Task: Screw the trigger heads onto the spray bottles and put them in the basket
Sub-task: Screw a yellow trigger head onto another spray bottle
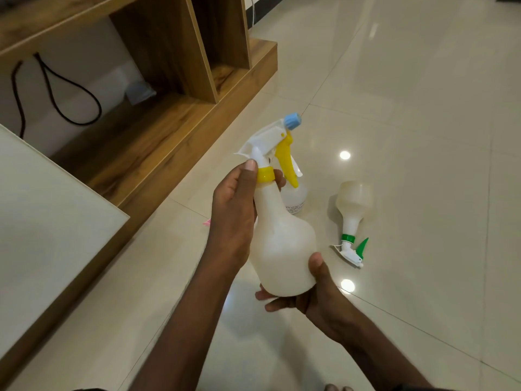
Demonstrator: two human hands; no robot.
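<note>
Right hand cups the spray bottle base — left hand pinches its collar.

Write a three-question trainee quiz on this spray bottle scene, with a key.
1. True or false: the left hand grips the yellow collar of the held bottle.
2. The bottle lying on the floor has a collar of which colour? A green, B red, C black.
3. Fill in: the right hand supports the held bottle at its ____.

Key: 1 true; 2 A; 3 base.
</note>
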